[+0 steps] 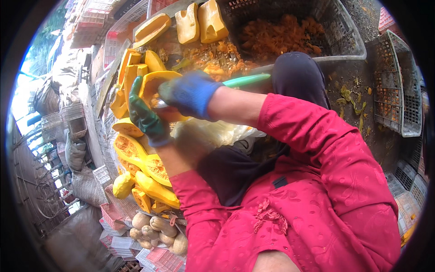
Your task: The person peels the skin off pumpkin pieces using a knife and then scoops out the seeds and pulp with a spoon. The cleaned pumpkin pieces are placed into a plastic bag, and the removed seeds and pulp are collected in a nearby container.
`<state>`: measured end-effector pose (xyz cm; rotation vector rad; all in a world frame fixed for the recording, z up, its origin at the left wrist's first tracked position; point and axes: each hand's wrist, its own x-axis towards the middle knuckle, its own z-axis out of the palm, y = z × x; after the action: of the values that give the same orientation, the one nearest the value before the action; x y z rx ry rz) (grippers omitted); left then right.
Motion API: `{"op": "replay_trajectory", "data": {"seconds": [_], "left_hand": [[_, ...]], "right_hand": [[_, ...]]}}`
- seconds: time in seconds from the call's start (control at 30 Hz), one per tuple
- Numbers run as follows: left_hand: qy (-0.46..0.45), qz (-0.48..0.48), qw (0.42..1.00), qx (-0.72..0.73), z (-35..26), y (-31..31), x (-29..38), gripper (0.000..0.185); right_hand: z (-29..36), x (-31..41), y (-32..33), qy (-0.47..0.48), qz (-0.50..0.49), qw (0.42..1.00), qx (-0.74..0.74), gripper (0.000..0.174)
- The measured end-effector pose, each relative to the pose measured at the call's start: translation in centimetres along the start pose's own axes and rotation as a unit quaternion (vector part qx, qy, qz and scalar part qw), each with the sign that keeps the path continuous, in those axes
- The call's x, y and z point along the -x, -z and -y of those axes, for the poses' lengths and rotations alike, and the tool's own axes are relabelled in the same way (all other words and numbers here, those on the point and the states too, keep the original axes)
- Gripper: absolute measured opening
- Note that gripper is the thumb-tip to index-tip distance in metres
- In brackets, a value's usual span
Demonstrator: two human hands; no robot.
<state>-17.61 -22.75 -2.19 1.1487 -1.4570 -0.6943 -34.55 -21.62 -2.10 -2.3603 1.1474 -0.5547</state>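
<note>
My left hand (146, 117), in a green-coated glove, supports a peeled, hollowed pumpkin piece (149, 87) from its left side. My right hand (188, 93), in a blue knit glove with a dark coating, is shut on a scraping tool. Its pale metal end (159, 103) is inside the hollow, with orange pulp and seeds around it. A green handle (248, 80) sticks out past my right wrist and appears to be part of that tool. The exact shape of the metal end is blurred and partly covered.
Peeled pumpkin halves (159, 168) lie along the left, with hollowed pieces (212, 22) at the top. Scraped pulp and seeds (221, 56) litter the board. Beyond my knee stands a crate (340, 34) holding orange pulp. Whole squashes (163, 231) sit lower left; another crate (390, 85) is at right.
</note>
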Motion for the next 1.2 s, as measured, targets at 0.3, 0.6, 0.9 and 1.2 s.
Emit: {"op": "replay_trajectory", "data": {"seconds": [0.3, 0.6, 0.9, 1.2], "left_hand": [[0.024, 0.011, 1.0, 0.009, 0.9, 0.3, 0.2, 0.075], [0.139, 0.009, 0.99, 0.01, 6.0, 1.3, 1.0, 0.048], [0.351, 0.116, 0.868, 0.333, 6.4, 0.2, -0.3, 0.064], [0.057, 0.008, 0.998, 0.001, -4.9, 5.2, -0.3, 0.048]], "right_hand": [[0.3, -1.0, -0.4, -0.142, -0.139, 0.938, -0.284, 0.022], [-0.8, -2.5, -4.2, -0.063, -0.155, 0.953, -0.254, 0.03], [-4.4, -5.4, -9.8, -0.142, -0.094, 0.961, -0.216, 0.029], [5.6, -8.7, -6.4, 0.033, -0.254, 0.921, -0.293, 0.038]]}}
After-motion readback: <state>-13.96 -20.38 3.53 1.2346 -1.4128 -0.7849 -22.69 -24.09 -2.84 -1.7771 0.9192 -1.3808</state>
